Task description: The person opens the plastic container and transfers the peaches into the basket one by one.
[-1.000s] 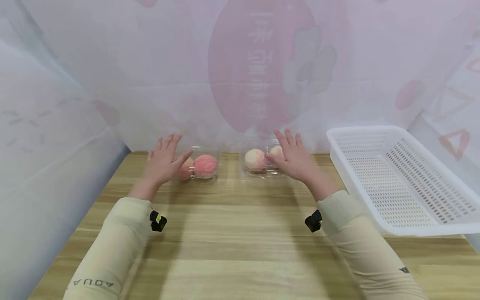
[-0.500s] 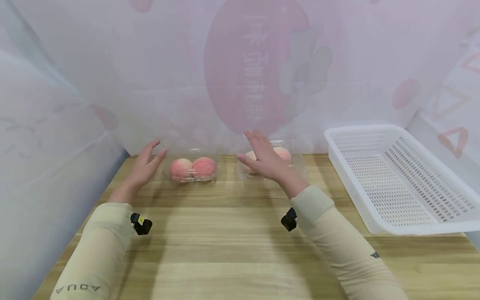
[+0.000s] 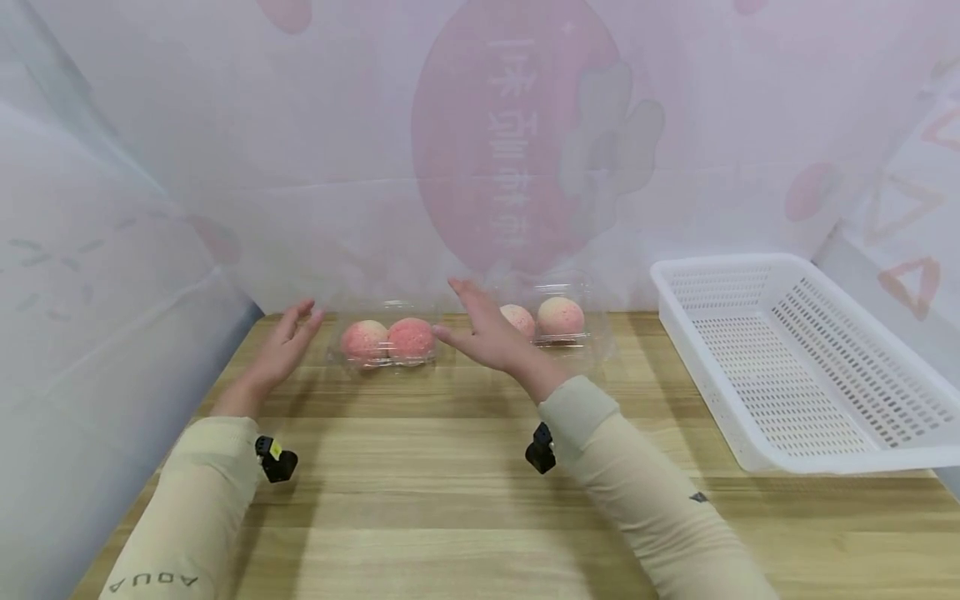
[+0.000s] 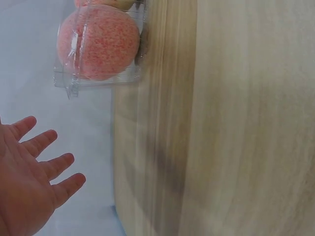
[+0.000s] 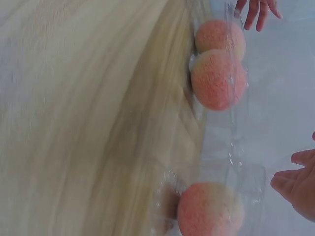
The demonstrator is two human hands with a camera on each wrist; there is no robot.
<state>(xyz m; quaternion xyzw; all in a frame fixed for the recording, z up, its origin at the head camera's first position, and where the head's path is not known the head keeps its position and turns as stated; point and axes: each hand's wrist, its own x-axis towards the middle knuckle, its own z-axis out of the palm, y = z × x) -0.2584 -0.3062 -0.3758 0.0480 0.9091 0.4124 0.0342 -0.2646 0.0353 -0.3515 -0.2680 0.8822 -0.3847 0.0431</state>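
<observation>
Two clear plastic boxes stand side by side at the table's far edge, each with two round pink-and-cream balls that look like peaches. Just left of the left box (image 3: 388, 360) is my left hand (image 3: 281, 354), its fingers extended and apart from the plastic. My right hand (image 3: 491, 333) hovers around the gap between the boxes, fingers straight, holding nothing. From the head it partly covers the right box (image 3: 596, 329) and its left ball (image 3: 519, 320). In the left wrist view, my left hand (image 4: 29, 179) shows spread fingers below a box holding a pink ball (image 4: 101, 42).
A white perforated plastic basket (image 3: 810, 367) stands on the right of the wooden table (image 3: 420, 483). Pale printed cloth walls (image 3: 337, 125) rise behind and at both sides, close behind the boxes.
My right hand has moved left, from over the right box to the gap between the boxes. My left hand has moved left, off the left box to beside it. The boxes stay in place.
</observation>
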